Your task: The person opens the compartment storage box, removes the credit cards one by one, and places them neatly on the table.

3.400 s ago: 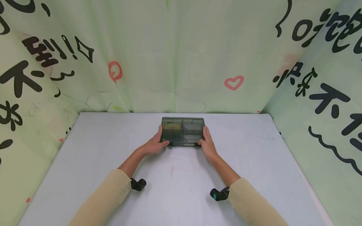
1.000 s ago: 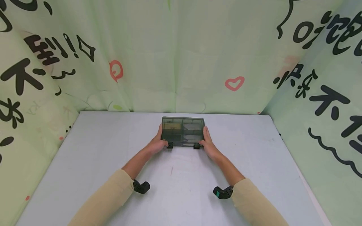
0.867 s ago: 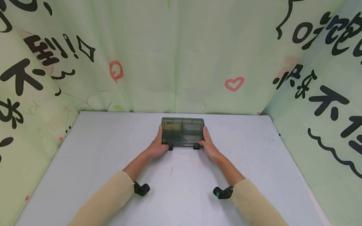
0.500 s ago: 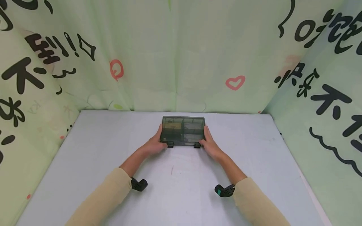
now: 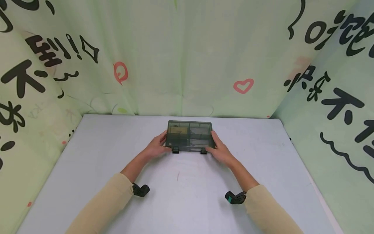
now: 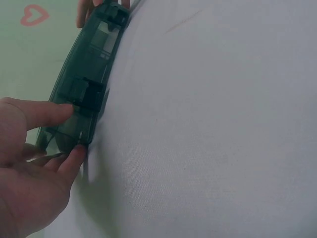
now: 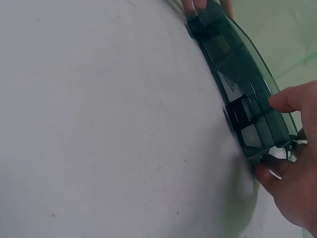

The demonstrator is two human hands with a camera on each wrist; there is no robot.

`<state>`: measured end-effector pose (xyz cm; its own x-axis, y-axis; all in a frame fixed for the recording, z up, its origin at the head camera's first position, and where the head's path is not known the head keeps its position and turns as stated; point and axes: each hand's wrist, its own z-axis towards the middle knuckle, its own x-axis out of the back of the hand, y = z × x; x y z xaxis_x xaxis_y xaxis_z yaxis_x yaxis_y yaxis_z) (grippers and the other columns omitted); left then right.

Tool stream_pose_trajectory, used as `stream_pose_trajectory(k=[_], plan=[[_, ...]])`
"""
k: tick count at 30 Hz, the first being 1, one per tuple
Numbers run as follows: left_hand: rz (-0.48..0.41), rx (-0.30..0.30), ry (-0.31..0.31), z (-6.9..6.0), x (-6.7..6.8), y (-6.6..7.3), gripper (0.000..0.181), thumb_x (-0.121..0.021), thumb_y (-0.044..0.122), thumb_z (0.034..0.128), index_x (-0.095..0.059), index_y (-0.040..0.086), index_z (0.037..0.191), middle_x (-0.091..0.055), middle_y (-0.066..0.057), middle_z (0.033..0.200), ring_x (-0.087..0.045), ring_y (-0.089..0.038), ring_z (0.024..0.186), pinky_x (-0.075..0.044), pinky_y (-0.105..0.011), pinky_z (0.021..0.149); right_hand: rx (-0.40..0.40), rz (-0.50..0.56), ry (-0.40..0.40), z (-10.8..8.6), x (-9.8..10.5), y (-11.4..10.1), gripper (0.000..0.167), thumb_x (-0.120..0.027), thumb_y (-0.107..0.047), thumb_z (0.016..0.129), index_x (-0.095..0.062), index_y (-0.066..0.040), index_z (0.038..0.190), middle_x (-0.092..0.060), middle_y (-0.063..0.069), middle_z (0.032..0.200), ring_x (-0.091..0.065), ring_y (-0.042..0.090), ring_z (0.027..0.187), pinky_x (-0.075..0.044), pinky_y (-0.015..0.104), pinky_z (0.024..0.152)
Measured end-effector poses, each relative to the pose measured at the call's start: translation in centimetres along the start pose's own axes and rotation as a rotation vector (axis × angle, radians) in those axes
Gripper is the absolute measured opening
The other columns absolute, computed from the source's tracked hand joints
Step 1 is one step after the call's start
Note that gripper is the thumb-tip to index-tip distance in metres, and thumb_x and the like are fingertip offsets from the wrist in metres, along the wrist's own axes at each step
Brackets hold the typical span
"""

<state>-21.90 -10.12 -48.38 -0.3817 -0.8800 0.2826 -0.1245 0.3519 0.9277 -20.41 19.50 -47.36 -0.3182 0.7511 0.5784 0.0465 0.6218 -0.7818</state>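
A flat translucent dark grey-green plastic compartment box (image 5: pixel 189 138) lies at the far middle of the white table, its lid down. A yellowish piece (image 5: pixel 179 130) shows through the lid at the back left. On the front edge stick out a left latch (image 5: pixel 175 149) and a right latch (image 5: pixel 203 150). My left hand (image 5: pixel 155 147) holds the left end, thumb at the front near the latch and fingertips at the side and lower edge. Gripping the opposite end is my right hand (image 5: pixel 221 151), its thumb on the front near the other latch. Some fingers are hidden behind the box.
The white table (image 5: pixel 187 195) stretches toward me in front of the box. Behind and at both sides hangs a pale green curtain (image 5: pixel 204 58) with black lettering and red hearts. A black wrist camera (image 5: pixel 141 190) sits on the left arm, another (image 5: pixel 235 197) on the right.
Both latches, not seen standing out at first, now project from the front edge. My thumbs have shifted outward, and both forearms have spread slightly apart. The box stays in place.
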Motion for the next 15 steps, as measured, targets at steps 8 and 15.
stream_pose_trajectory(k=[8,15], plan=[[-0.009,-0.007,0.009,0.19,-0.02,-0.32,0.093,-0.067,-0.004,0.0855,-0.011,0.014,0.157,-0.017,-0.01,0.162,-0.018,-0.026,0.15,-0.03,-0.043,0.117,0.024,0.071,-0.046,-0.14,0.5,0.45,0.084,-0.053,-0.009,0.095,0.002,-0.02,0.157,0.008,0.007,0.164,-0.011,0.039,0.149,-0.019,0.05,0.121],[-0.027,-0.017,0.003,-0.01,0.03,-0.05,0.091,-0.07,0.002,0.0862,-0.013,0.01,0.156,-0.019,-0.015,0.161,-0.019,-0.03,0.149,-0.027,-0.044,0.119,0.035,0.048,-0.023,-0.19,0.86,0.76,0.083,-0.057,-0.014,0.096,-0.003,-0.025,0.158,-0.004,0.011,0.164,-0.019,0.039,0.148,-0.027,0.051,0.117]])
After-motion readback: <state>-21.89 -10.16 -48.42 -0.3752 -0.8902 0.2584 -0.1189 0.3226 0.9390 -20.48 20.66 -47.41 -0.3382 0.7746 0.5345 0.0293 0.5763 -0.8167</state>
